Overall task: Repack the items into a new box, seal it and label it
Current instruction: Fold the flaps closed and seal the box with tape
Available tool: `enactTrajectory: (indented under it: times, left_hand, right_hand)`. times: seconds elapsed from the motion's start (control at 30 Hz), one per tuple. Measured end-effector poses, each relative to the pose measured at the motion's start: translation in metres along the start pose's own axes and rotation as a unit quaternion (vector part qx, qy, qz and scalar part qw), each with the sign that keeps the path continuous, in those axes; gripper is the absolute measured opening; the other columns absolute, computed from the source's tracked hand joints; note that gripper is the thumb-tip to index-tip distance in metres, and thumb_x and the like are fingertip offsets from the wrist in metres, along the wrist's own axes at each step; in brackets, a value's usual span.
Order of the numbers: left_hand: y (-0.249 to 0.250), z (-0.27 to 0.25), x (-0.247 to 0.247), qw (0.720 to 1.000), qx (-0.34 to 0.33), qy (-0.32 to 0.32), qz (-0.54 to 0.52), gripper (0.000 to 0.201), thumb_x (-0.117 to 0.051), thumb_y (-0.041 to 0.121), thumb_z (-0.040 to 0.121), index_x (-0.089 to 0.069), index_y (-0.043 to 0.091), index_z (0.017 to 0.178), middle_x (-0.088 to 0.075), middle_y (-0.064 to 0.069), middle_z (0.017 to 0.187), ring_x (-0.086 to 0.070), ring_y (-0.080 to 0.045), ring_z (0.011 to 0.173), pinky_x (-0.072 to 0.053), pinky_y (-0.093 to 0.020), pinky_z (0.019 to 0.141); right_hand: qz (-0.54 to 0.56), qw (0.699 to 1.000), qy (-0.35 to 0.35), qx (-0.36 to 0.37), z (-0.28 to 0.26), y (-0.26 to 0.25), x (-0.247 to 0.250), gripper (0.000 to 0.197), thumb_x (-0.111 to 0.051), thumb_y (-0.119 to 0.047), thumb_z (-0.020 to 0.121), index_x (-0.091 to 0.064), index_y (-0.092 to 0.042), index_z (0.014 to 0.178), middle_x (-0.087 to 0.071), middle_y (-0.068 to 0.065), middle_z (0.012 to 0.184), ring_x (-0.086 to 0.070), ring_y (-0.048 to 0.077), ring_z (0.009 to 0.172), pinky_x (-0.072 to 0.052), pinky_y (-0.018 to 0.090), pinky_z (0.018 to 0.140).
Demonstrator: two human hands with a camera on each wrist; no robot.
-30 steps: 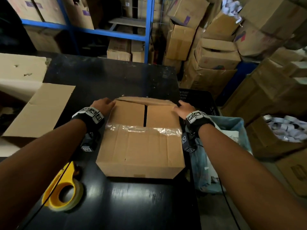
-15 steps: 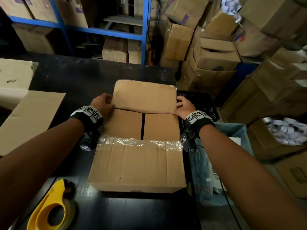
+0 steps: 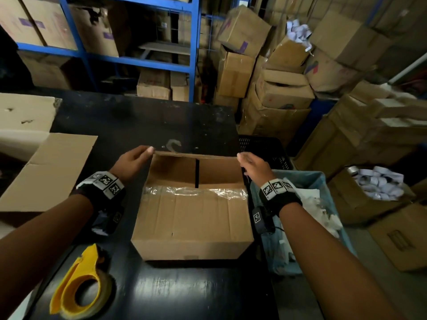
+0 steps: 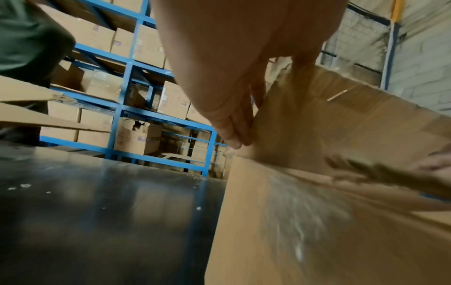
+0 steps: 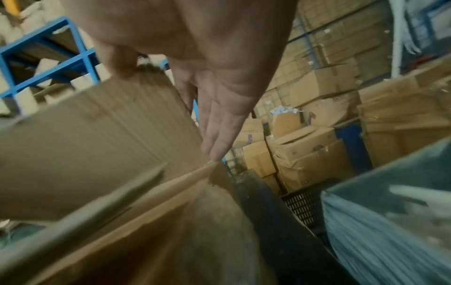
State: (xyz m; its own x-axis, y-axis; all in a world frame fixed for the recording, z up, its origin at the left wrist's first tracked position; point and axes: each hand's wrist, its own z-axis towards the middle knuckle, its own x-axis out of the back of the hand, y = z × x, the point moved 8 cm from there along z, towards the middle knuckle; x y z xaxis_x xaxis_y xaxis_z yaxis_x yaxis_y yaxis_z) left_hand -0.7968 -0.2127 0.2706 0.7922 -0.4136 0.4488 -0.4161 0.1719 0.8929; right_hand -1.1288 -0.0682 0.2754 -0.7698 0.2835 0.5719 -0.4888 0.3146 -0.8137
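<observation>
A brown cardboard box [image 3: 191, 222] stands in the middle of the black table [image 3: 143, 121]. Its near flap lies folded down with crumpled clear tape [image 3: 196, 192] along its edge. Two inner flaps [image 3: 171, 169] are down with a dark gap between them. The far flap [image 3: 196, 155] is lifted and shows edge-on. My left hand [image 3: 149, 150] pinches its left corner, thumb against fingers [image 4: 234, 133]. My right hand [image 3: 240, 157] pinches its right corner, fingers [image 5: 217, 138] straight along the outer face of the far flap [image 5: 97, 135]. The contents are hidden.
A yellow tape dispenser [image 3: 78, 285] lies at the table's near left. An opened cardboard box [image 3: 46, 172] sits to the left. A black crate [image 3: 265, 151] and a blue bag-lined bin [image 3: 328, 199] stand right of the table. Stacked cartons and blue shelving [image 3: 138, 58] fill the background.
The far flap lay tilted back half a second ago; both hands have swung it up and toward me, each holding a corner.
</observation>
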Motion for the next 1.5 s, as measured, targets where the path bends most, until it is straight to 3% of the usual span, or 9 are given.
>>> enactTrajectory:
  times: [0.13,0.27,0.4,0.53,0.77,0.97,1.1,1.23,1.5]
  left_hand:
    - [-0.007,-0.021,-0.014,0.999,-0.025,-0.005,0.04,0.03,-0.052,0.032,0.094,-0.055,0.03,0.124,-0.058,-0.003,0.129,-0.052,-0.016,0.117,-0.037,-0.028,0.097]
    - [0.002,-0.04,-0.037,0.991,-0.053,-0.01,0.126,0.047,-0.049,0.041,0.094,-0.041,0.027,0.138,-0.049,-0.003,0.139,-0.046,-0.02,0.128,-0.034,-0.034,0.106]
    - [0.04,-0.058,-0.084,0.888,-0.278,-0.065,0.362,0.07,-0.009,0.062,0.092,-0.039,0.024,0.142,-0.036,-0.002,0.151,-0.022,-0.025,0.143,-0.008,-0.039,0.117]
    - [0.03,-0.062,-0.11,0.817,-0.279,-0.146,0.483,0.078,0.006,0.063,0.084,-0.034,0.033,0.143,-0.028,0.006,0.154,-0.01,-0.023,0.146,0.003,-0.046,0.117]
    - [-0.02,-0.058,-0.07,0.832,-0.101,-0.086,0.538,0.077,0.006,0.065,0.085,-0.015,0.028,0.149,-0.011,0.004,0.159,-0.006,-0.024,0.147,0.003,-0.057,0.115]
    - [-0.029,-0.058,-0.062,0.855,-0.021,-0.068,0.514,0.072,-0.004,0.063,0.09,-0.007,0.024,0.151,-0.001,0.004,0.16,0.001,-0.023,0.147,0.003,-0.058,0.113]
    - [-0.029,-0.07,-0.048,0.891,0.034,-0.02,0.453,0.069,-0.012,0.059,0.092,-0.014,0.022,0.15,-0.009,-0.001,0.16,-0.005,-0.025,0.147,-0.005,-0.055,0.116]
    - [-0.037,-0.119,-0.018,0.936,0.09,0.06,0.335,0.064,-0.021,0.059,0.092,-0.041,0.02,0.139,-0.044,-0.009,0.145,-0.041,-0.031,0.132,-0.033,-0.05,0.107]
    - [-0.133,-0.354,-0.043,0.969,0.175,0.156,0.072,0.016,-0.062,0.016,0.09,-0.072,0.01,0.101,-0.071,-0.014,0.098,-0.065,-0.03,0.099,-0.041,-0.032,0.082]
  right_hand:
    - [-0.105,0.993,-0.046,-0.006,-0.029,0.01,-0.007,0.05,-0.064,-0.046,0.085,-0.056,-0.027,0.131,-0.058,-0.002,0.133,-0.054,0.015,0.121,-0.041,0.027,0.098]
    - [-0.271,0.959,-0.083,0.025,-0.043,0.01,-0.024,0.058,-0.062,-0.04,0.088,-0.045,-0.026,0.142,-0.033,-0.002,0.155,-0.03,0.023,0.142,-0.022,0.035,0.114]
    - [-0.313,0.942,-0.098,0.072,-0.045,-0.007,-0.048,0.053,-0.05,-0.035,0.095,-0.037,-0.027,0.146,-0.021,-0.002,0.16,-0.015,0.017,0.148,-0.011,0.036,0.119]
    - [-0.387,0.905,-0.148,0.1,-0.052,-0.018,-0.075,0.052,-0.034,-0.041,0.1,-0.03,-0.026,0.149,-0.019,0.001,0.16,-0.014,0.018,0.147,-0.011,0.042,0.12]
    - [-0.473,0.859,-0.183,0.074,-0.056,0.018,-0.092,0.059,-0.013,-0.051,0.1,0.003,-0.029,0.153,0.013,0.002,0.162,0.014,0.02,0.148,0.003,0.044,0.12]
    - [-0.469,0.863,-0.174,0.069,-0.057,0.022,-0.093,0.063,-0.01,-0.058,0.097,0.005,-0.031,0.152,0.016,0.001,0.161,0.015,0.019,0.148,0.005,0.043,0.119]
    - [-0.417,0.896,-0.133,0.069,-0.065,0.01,-0.082,0.063,-0.025,-0.055,0.098,-0.013,-0.026,0.153,-0.002,0.001,0.163,0.0,0.02,0.15,-0.003,0.041,0.12]
    - [-0.301,0.95,-0.07,0.047,-0.079,0.006,-0.06,0.054,-0.045,-0.043,0.095,-0.043,-0.017,0.143,-0.038,0.005,0.151,-0.033,0.027,0.141,-0.028,0.042,0.114]
    - [-0.176,0.972,0.07,0.139,-0.135,-0.035,-0.048,0.031,-0.056,-0.02,0.091,-0.065,-0.01,0.119,-0.061,0.009,0.127,-0.053,0.028,0.121,-0.038,0.033,0.106]
